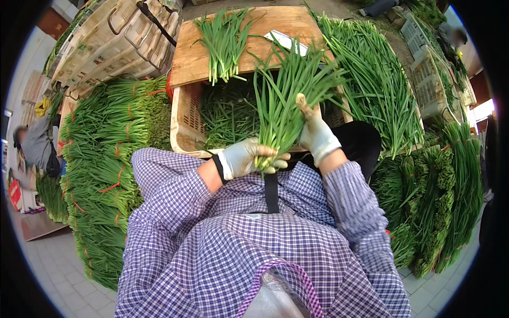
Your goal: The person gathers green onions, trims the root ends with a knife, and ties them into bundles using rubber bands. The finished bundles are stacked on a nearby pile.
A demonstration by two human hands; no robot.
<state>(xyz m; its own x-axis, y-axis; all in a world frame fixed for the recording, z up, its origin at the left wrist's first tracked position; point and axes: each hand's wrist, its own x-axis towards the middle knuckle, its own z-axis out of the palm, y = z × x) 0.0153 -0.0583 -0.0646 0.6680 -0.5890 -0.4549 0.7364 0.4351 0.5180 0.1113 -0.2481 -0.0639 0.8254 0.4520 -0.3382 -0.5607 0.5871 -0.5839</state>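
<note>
My left hand [248,158], in a pale coated glove, grips the lower ends of a bunch of garlic chives [280,107], whose leaves fan up and to the right. At the bunch's right side is my gloved right hand [316,129], its thumb or a finger raised against the leaves and its palm side partly hidden. Beyond, a smaller bunch of chives [224,45] lies on a wooden board [274,18]. A white flat object [288,43] rests on that board, partly covered by leaves. Below the board stands a plastic crate [187,115] holding loose green leaves.
Piled chive bundles with red ties [115,159] stand at left, more bundles [433,198] at right. Loose chives [370,71] fill a container right of the board. Stacked crates [115,39] rise at upper left. One person [37,145] is at far left, another [451,39] at upper right.
</note>
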